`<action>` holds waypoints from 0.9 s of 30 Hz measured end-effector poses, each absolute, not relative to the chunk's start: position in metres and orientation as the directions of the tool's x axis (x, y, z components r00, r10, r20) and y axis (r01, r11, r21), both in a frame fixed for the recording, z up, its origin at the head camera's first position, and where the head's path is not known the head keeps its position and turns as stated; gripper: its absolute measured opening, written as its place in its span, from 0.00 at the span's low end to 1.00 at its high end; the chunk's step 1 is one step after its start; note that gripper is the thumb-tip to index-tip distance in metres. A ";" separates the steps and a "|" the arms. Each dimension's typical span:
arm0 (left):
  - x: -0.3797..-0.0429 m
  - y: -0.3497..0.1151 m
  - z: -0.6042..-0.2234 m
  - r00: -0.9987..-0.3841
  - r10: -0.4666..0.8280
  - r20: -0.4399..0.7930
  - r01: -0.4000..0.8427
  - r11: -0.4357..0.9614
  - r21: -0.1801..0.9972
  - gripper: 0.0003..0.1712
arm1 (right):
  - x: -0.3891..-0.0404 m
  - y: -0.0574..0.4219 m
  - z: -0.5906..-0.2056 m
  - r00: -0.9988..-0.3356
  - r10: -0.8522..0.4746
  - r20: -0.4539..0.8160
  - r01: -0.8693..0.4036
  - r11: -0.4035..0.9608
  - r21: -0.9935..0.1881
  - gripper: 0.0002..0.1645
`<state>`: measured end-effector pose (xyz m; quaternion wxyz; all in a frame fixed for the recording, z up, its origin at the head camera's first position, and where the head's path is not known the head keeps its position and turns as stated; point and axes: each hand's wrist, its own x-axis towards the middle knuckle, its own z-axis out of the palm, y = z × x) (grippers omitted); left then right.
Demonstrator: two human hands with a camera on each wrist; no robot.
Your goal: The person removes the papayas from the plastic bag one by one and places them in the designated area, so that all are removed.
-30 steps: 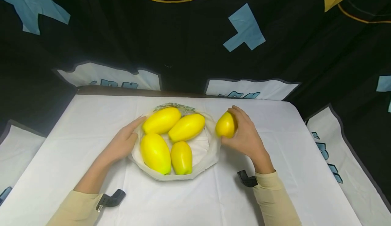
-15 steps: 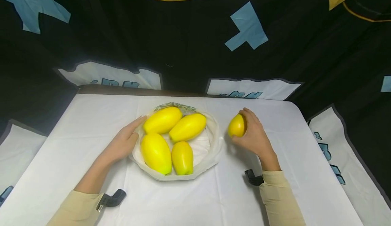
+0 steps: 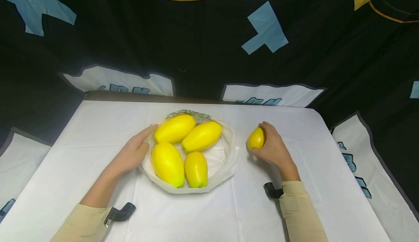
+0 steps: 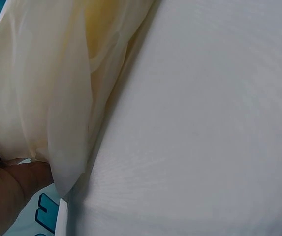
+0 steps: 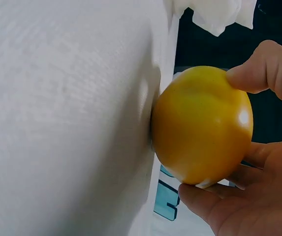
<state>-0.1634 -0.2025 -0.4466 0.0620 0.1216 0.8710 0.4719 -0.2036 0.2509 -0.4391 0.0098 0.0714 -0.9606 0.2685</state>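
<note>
A whitish plastic bag (image 3: pixel 226 176) with its rim spread wide sits on the white table, holding several yellow mangoes (image 3: pixel 167 165). At its left side my left hand (image 3: pixel 132 151) pinches the rim between thumb and fingers; the left wrist view shows the thumb (image 4: pixel 30 178) against the bag's folds (image 4: pixel 37 98). To the right of the bag, my right hand (image 3: pixel 275 145) grips another yellow mango (image 3: pixel 256 138), thumb on one side and fingers on the other. In the right wrist view this mango (image 5: pixel 202 125) is right at the tablecloth, its shadow beside it.
A white cloth covers the table (image 3: pixel 183 220). Behind its far edge hangs a black curtain (image 3: pixel 196 45) with blue, white and yellow patches. Dark wrist mounts (image 3: pixel 121 212) are strapped at both sleeves.
My right hand has moved right, away from the bag, and then slightly down toward the tablecloth with the mango. My left hand stays on the bag's rim; the mangoes in the bag look unmoved.
</note>
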 end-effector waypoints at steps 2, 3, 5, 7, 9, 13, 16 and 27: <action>-0.163 -0.202 -0.446 -0.963 0.270 0.009 0.154 0.523 0.838 0.33 | -0.204 0.251 -0.439 -0.989 -0.137 0.054 -0.145 0.843 -0.518 0.55; -0.163 -0.202 -0.446 -0.963 0.270 0.010 0.155 0.521 0.839 0.33 | -0.205 0.251 -0.439 -0.989 -0.137 0.051 -0.143 0.843 -0.519 0.55; -0.163 -0.201 -0.445 -0.963 0.269 0.007 0.151 0.520 0.841 0.33 | -0.205 0.252 -0.438 -0.990 -0.136 0.036 -0.135 0.844 -0.519 0.56; -0.162 -0.201 -0.445 -0.964 0.267 0.001 0.145 0.519 0.842 0.33 | -0.204 0.252 -0.438 -0.991 -0.135 0.015 -0.122 0.843 -0.524 0.56; -0.162 -0.201 -0.444 -0.964 0.267 -0.004 0.140 0.520 0.843 0.33 | -0.203 0.252 -0.438 -0.991 -0.133 -0.005 -0.110 0.842 -0.528 0.56; -0.162 -0.201 -0.445 -0.963 0.270 -0.004 0.144 0.524 0.839 0.34 | -0.201 0.252 -0.435 -0.992 -0.125 0.003 -0.108 0.843 -0.526 0.55; -0.163 -0.201 -0.447 -0.963 0.269 0.003 0.152 0.535 0.831 0.34 | -0.199 0.251 -0.431 -0.990 -0.113 0.081 -0.139 0.847 -0.514 0.53; -0.163 -0.200 -0.445 -0.964 0.265 0.012 0.162 0.553 0.817 0.34 | -0.192 0.225 -0.399 -0.949 -0.048 0.311 -0.216 0.818 -0.533 0.52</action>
